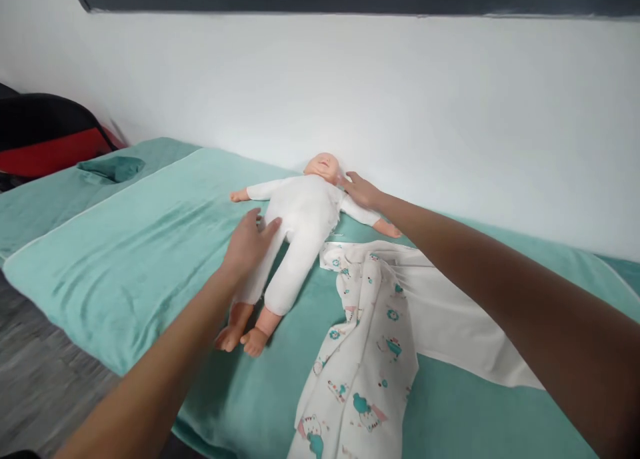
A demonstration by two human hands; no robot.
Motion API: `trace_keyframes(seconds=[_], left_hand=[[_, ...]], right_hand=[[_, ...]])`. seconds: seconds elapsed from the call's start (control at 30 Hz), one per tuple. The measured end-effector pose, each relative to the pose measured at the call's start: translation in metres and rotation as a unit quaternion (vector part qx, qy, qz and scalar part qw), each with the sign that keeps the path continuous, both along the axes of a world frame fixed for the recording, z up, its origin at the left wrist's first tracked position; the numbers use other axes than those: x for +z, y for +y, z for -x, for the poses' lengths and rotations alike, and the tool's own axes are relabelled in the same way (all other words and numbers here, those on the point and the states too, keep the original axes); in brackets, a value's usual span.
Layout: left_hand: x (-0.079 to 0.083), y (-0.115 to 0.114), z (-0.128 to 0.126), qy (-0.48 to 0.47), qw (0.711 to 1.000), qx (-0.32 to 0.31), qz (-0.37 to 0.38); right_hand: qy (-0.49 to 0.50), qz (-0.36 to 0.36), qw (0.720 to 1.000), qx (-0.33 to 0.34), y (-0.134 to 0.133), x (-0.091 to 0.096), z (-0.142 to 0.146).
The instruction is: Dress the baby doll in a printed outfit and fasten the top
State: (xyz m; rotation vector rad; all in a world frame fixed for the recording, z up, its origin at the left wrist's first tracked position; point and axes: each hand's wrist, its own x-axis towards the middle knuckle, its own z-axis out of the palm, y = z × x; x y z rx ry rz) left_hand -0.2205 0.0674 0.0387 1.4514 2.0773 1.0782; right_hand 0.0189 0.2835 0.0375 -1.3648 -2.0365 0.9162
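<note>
A baby doll (305,209) in a white cloth body suit lies on its back, head toward the wall and bare feet toward me. Its arms are spread out to the sides. My left hand (250,242) is at the doll's hip and thigh, fingers apart, with nothing in its grasp. By the doll's head and shoulder is my right hand (364,191), its fingers spread; whether it touches the doll I cannot tell. To the right of the doll lies a crumpled white cloth (370,339) printed with small animals, partly hidden behind my right forearm.
A green sheet (150,246) covers the bed, which stands against a white wall (350,79). At the far left is a black and red chair (50,132), with a bunched dark green cloth (113,169) close by. Grey floor (30,332) shows at the lower left.
</note>
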Motion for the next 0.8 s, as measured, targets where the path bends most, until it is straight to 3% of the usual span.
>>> trace_keyframes(seconds=[0.07,0.1,0.17,0.23,0.33,0.4,0.5,0.6,0.73,0.8], left_hand=[[0.005,-0.03,-0.025,0.124,0.987,-0.009,-0.099],[0.006,-0.048,-0.04,0.138,0.983,-0.052,-0.113],[0.003,-0.08,-0.073,0.104,0.979,-0.167,-0.043],[-0.007,-0.101,-0.104,0.038,0.972,-0.227,0.044],[-0.021,-0.106,-0.141,-0.051,0.969,-0.218,0.104],[-0.021,-0.1,-0.157,-0.128,0.964,-0.208,0.11],[-0.003,-0.097,-0.172,-0.225,0.928,-0.292,0.05],[0.029,-0.106,-0.185,-0.2,0.898,-0.389,-0.044],[0.068,-0.12,-0.206,-0.078,0.901,-0.382,-0.19],[0.086,-0.122,-0.216,-0.044,0.904,-0.362,-0.223]], right_hand=[[-0.113,-0.006,0.993,-0.033,-0.012,-0.005,-0.036],[-0.136,-0.001,0.99,-0.04,-0.021,-0.007,-0.055],[-0.165,0.016,0.985,-0.045,-0.043,-0.008,-0.094],[-0.195,0.038,0.979,-0.035,-0.069,-0.003,-0.13],[-0.245,0.06,0.968,0.004,-0.107,0.011,-0.169],[-0.272,0.067,0.959,0.038,-0.129,0.022,-0.184],[-0.281,0.063,0.954,0.086,-0.158,0.042,-0.19],[-0.256,0.035,0.957,0.13,-0.184,0.073,-0.184],[-0.192,-0.036,0.958,0.209,-0.229,0.137,-0.175],[-0.175,-0.082,0.95,0.244,-0.255,0.173,-0.173]])
